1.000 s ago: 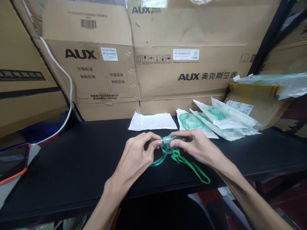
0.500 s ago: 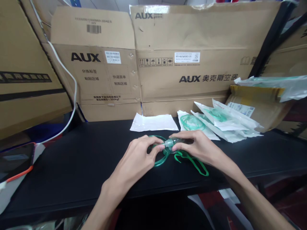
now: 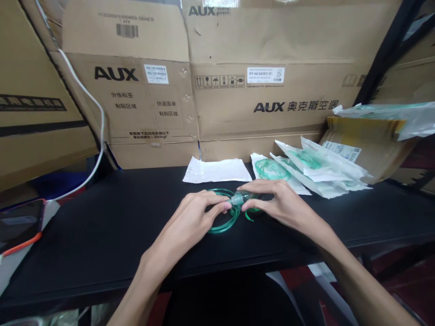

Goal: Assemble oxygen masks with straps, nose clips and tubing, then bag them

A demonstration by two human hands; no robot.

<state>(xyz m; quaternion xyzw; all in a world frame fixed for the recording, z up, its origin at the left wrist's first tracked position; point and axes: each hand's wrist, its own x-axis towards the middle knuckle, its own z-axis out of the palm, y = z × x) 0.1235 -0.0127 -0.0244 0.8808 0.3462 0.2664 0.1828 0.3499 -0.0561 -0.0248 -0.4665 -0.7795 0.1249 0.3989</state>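
Note:
My left hand (image 3: pixel 193 217) and my right hand (image 3: pixel 277 203) meet over the middle of the black table (image 3: pixel 102 226). Both pinch a small clear plastic connector (image 3: pixel 239 198) joined to coiled green tubing (image 3: pixel 222 224) that lies on the table under my left hand. A clear green mask body sits mostly hidden beneath my right palm. A short end of the green elastic strap (image 3: pixel 248 216) shows between the hands. An empty white pouch (image 3: pixel 217 172) lies flat just behind the hands.
Several sealed pouches with green tubing (image 3: pixel 306 170) are fanned out at the back right beside a brown padded envelope (image 3: pixel 367 145). AUX cardboard boxes (image 3: pixel 238 90) wall the back. A phone in an orange case (image 3: pixel 18 226) lies at the left edge, and a white cable (image 3: pixel 98 131) hangs there.
The long green strap loop that trailed to the right has been drawn in under my right hand. Both hands have lowered closer to the table, still pinching the connector.

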